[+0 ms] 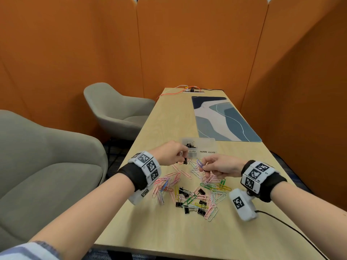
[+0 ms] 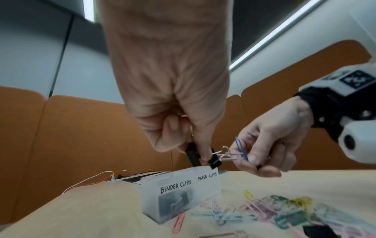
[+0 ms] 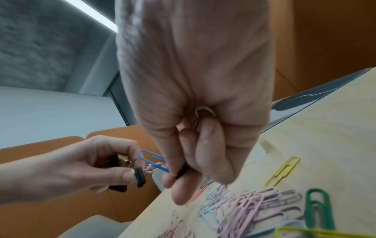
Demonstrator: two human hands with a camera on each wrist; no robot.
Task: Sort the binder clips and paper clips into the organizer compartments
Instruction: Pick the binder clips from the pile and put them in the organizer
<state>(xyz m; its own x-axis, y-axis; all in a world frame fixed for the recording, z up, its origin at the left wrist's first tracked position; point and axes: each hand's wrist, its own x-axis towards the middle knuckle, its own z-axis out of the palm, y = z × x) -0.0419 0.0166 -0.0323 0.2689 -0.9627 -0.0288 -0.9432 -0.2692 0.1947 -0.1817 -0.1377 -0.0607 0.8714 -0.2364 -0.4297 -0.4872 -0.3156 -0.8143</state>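
Observation:
The clear organizer [image 1: 206,147] stands mid-table, labelled BINDER CLIPS on the left and PAPER CLIPS on the right; black binder clips lie in its left compartment [image 2: 175,201]. Just in front of it, my left hand [image 1: 183,158] pinches two black binder clips [image 2: 193,156]. My right hand [image 1: 204,167] pinches a blue paper clip [image 2: 241,149] and a lilac paper clip [image 3: 152,168] that is caught in one binder clip's wire handle. The hands are almost touching. A loose pile of coloured paper clips [image 1: 210,186] and black binder clips [image 1: 201,210] lies nearer me.
A blue patterned desk mat [image 1: 223,119] lies beyond the organizer. Cables and a power socket [image 1: 191,90] sit at the table's far end. Two grey armchairs [image 1: 116,111] stand left of the table. Orange partitions enclose the booth. A black cable [image 1: 293,229] trails off my right wrist.

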